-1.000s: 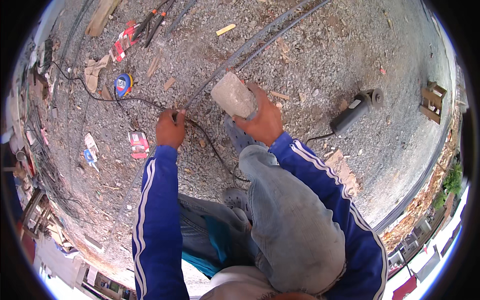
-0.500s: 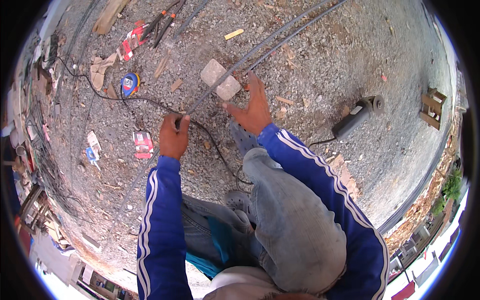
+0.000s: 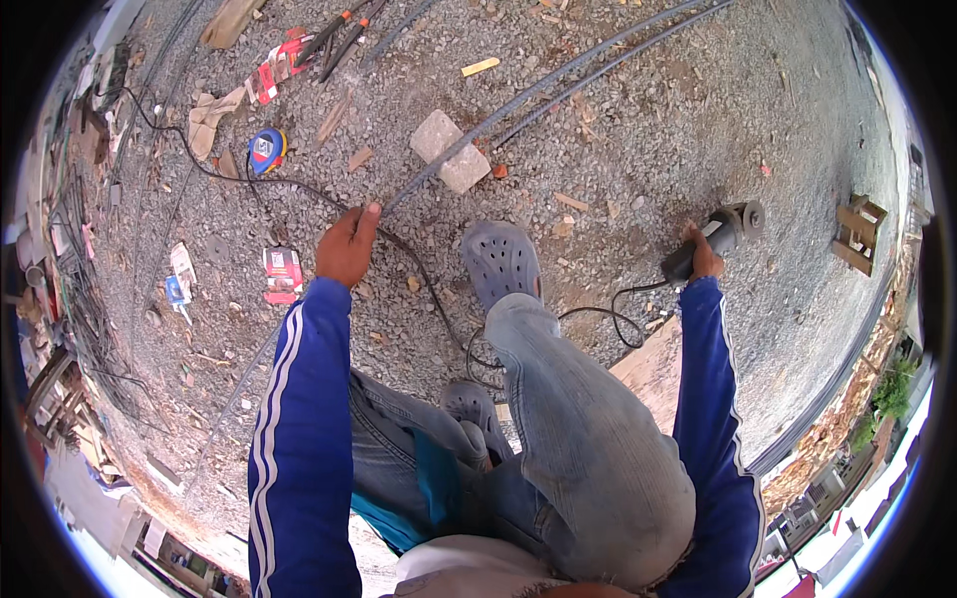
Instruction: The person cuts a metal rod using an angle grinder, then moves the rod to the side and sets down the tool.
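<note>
Closed round a long grey steel bar (image 3: 498, 112), my left hand (image 3: 347, 245) grips it left of my forward foot. Beyond the hand the bar rests across a pale concrete block (image 3: 463, 167) and runs off to the upper right. My right hand (image 3: 704, 255) is wrapped round the dark body of an angle grinder (image 3: 725, 229), which lies on the gravel at the right. The grinder's disc end points away from me. Its black cable (image 3: 600, 311) loops back past my shoe (image 3: 501, 261) toward the left.
A blue and yellow tape measure (image 3: 267, 149), red packaging (image 3: 283, 275) and orange-handled cutters (image 3: 331, 40) lie on the left. A second bar (image 3: 598, 85) lies alongside the gripped one. A small wooden frame (image 3: 859, 233) stands far right; tangled rods (image 3: 85, 289) lie far left.
My right hand has moved right, away from the block and bar, and taken hold of the grinder. My left hand stays on the bar. The grinder's cable now shows more.
</note>
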A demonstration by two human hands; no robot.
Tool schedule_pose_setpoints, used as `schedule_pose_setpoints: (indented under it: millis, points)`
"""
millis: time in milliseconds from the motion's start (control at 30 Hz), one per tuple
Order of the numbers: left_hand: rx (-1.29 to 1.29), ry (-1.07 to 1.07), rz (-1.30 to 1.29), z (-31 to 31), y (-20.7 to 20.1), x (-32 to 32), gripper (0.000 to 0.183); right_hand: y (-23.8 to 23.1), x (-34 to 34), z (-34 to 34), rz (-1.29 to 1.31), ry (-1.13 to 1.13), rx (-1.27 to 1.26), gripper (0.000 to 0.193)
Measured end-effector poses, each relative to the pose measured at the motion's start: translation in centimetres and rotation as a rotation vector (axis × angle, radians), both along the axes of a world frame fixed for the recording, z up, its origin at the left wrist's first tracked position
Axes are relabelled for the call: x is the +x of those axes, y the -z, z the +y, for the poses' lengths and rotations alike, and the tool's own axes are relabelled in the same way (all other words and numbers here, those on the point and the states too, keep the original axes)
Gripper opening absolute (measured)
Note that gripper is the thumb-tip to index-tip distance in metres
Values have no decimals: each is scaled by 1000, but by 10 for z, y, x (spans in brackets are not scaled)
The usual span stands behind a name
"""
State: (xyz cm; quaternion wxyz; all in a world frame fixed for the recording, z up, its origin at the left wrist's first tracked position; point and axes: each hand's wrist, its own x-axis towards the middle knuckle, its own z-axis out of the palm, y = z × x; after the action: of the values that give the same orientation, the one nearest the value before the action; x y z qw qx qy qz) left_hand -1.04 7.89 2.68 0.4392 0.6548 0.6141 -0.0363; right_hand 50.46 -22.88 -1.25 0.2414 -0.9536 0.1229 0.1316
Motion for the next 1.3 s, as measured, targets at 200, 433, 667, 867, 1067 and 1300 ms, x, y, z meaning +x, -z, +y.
schedule_pose_setpoints:
  millis: [200, 433, 667, 867, 1067, 1300]
  points:
    - [312, -39, -92, -12, -15, 16, 51, -23, -28, 4, 26, 9, 262, 51]
    - [197, 215, -675, -68, -60, 102, 50, -116, -137, 92, 162, -816, 334, 45]
    - [-629, -139, -1059, -94, -77, 173, 70, -153, -219, 178, 109, -1183, 480, 56]
    - [-558, -444, -1292, -94, -93, 176, 66, -172, -229, 175, 230, -1066, 834, 46]
    - [-764, -433, -1371, -90, -119, 179, 64, -211, -208, 200, 848, -707, 817, 52]
    - [-749, -312, -1044, -86, -112, 176, 69, -167, -198, 198, 1001, -726, 806, 55]
